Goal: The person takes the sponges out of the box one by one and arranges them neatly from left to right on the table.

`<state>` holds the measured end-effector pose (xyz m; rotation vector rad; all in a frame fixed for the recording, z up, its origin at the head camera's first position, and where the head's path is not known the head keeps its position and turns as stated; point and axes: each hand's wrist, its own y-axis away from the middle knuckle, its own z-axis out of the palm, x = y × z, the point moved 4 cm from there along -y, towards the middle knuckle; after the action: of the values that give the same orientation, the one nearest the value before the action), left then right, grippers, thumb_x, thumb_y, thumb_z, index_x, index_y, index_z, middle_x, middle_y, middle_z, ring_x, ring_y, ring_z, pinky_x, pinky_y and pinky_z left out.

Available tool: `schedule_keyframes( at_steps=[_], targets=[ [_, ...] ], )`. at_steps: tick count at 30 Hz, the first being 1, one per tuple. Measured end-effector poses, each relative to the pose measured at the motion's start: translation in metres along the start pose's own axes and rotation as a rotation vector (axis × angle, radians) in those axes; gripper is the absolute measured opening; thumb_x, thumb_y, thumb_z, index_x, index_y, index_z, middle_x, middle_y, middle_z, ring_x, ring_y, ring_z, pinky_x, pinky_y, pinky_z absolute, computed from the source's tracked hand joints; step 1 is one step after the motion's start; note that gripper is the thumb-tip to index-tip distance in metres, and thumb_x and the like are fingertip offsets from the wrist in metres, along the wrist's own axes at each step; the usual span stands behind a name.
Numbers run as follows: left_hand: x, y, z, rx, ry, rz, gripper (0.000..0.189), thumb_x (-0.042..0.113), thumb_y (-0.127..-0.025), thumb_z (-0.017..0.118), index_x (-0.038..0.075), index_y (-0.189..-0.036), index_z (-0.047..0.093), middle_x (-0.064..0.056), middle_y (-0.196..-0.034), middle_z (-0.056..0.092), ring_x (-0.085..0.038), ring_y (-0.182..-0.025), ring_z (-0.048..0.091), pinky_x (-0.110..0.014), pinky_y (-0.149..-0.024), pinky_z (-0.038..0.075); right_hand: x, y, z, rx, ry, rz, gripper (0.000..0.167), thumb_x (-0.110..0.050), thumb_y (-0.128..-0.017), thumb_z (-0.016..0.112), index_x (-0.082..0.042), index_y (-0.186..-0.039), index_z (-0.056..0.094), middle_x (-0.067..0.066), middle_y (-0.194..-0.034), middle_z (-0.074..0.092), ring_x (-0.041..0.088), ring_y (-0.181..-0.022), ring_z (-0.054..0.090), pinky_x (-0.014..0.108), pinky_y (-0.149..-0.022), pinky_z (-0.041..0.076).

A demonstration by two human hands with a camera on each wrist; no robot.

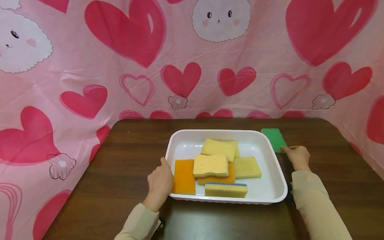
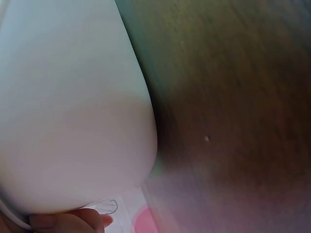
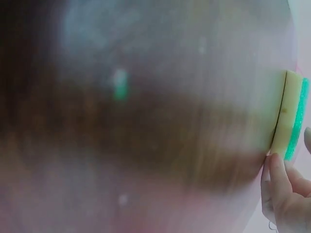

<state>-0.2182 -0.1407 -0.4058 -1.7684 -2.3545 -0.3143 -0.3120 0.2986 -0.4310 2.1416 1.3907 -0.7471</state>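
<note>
A white tray (image 1: 273,191) stands on the table and holds several sponges. My left hand (image 1: 160,182) grips its left rim; in the left wrist view the fingers (image 2: 68,222) curl under the edge. Right of the tray, a green and yellow scouring sponge (image 1: 274,138) lies flat on the table, green side up. My right hand (image 1: 298,157) touches that sponge's near end with its fingertips. In the right wrist view the fingers (image 3: 278,170) meet the yellow layer of the scouring sponge (image 3: 286,114), while the thumb appears apart from the green face.
Inside the tray lie orange-topped sponges (image 1: 184,176), plain yellow sponges (image 1: 211,164) and a blue-topped sponge (image 1: 226,190) near the front wall. Dark brown wooden table (image 1: 130,160) surrounds the tray. A pink heart-patterned cloth (image 1: 182,38) hangs behind and along the sides.
</note>
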Motion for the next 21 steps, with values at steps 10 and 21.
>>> schedule_keyframes(
  at_steps=[10, 21],
  targets=[
    [-0.001, 0.0, 0.0, 0.0, -0.006, 0.004, 0.037, 0.012, -0.095, 0.048, -0.005, -0.127, 0.04, -0.017, -0.074, 0.061, -0.029, -0.061, 0.059, -0.043, -0.06, 0.051, 0.003, 0.006, -0.012, -0.022, 0.022, -0.022, 0.061, -0.037, -0.093, 0.051, 0.02, -0.117, 0.054, 0.037, -0.124, 0.052, 0.052, -0.112, 0.049, 0.054, -0.093, 0.044],
    [0.0, 0.001, -0.001, 0.006, -0.011, 0.003, 0.033, 0.011, -0.095, 0.047, -0.005, -0.123, 0.041, -0.018, -0.075, 0.062, -0.03, -0.062, 0.06, -0.044, -0.06, 0.051, -0.015, 0.017, -0.043, -0.004, -0.064, -0.057, 0.068, -0.041, -0.096, 0.047, 0.018, -0.13, 0.043, 0.039, -0.131, 0.045, 0.051, -0.12, 0.045, 0.056, -0.095, 0.042]
  ],
)
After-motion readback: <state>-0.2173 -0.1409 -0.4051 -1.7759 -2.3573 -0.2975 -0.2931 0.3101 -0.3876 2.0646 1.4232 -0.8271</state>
